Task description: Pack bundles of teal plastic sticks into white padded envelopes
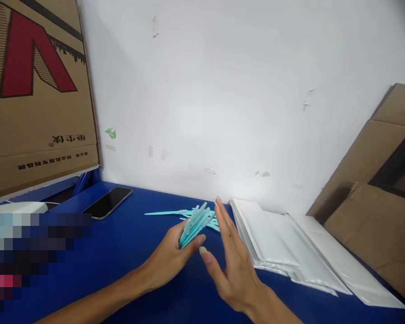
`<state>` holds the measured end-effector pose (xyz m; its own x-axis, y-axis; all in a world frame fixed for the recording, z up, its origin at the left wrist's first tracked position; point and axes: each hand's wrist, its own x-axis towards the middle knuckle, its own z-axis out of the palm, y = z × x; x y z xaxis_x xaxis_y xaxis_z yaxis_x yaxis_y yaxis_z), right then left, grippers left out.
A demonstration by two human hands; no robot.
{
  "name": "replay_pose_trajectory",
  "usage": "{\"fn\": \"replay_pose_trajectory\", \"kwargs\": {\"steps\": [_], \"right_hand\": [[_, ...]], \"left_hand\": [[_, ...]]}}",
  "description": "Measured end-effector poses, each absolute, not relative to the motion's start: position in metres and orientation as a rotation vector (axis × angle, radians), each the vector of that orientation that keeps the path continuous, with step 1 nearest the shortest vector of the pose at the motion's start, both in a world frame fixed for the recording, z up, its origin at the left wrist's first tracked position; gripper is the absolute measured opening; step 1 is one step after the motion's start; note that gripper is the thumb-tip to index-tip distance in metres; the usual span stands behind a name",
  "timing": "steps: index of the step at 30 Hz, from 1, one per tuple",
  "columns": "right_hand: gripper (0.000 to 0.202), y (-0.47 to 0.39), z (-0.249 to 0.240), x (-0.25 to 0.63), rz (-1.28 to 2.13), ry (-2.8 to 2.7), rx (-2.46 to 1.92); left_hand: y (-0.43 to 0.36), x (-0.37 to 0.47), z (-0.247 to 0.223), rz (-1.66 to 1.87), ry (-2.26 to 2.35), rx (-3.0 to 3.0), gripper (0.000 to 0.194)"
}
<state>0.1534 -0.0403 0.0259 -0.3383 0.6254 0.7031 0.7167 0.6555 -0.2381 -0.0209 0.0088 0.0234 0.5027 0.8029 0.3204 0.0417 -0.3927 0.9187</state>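
Note:
My left hand (175,252) is closed around a bundle of thin turquoise plastic sticks (197,221), their ends fanning up and to the right. What exactly the sticks are I cannot make out. Just right of the bundle, my right hand (234,263) is held upright with fingers straight and thumb apart, gripping nothing. Its fingertips are close to the sticks' ends; whether they touch is unclear. Behind the hands, more turquoise sticks (165,213) lie loose on the blue table (128,252), partly hidden by the bundle.
White padded envelopes (273,238) lie stacked at the right, beside brown cardboard (374,238). A phone (108,202) lies at the back left, under a large printed carton (43,121). A white wall (202,99) closes off the table's far edge. The lower left corner is pixelated.

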Motion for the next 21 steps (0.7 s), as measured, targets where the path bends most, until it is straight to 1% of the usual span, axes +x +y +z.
{"fn": "replay_pose_trajectory", "kwargs": {"steps": [6,10,14,18,21], "right_hand": [[0.073,-0.045,0.022,0.148,-0.203,-2.206,-0.884],[0.075,-0.048,0.023,0.146,-0.267,-2.16,-0.907],[0.077,-0.05,0.023,0.144,-0.208,-2.186,-0.905],[0.078,-0.049,0.022,0.145,-0.154,-2.25,-0.866],[0.08,-0.049,0.023,0.144,-0.2,-2.24,-0.812]], "left_hand": [[0.001,-0.014,0.02,0.945,0.641,1.745,0.023],[0.001,-0.015,0.017,0.944,0.722,1.724,0.031],[-0.001,-0.014,0.011,0.936,0.748,1.7,0.038],[0.0,-0.013,0.005,0.938,0.764,1.703,0.032],[-0.001,-0.013,0.003,0.956,0.751,1.721,0.028]]}}
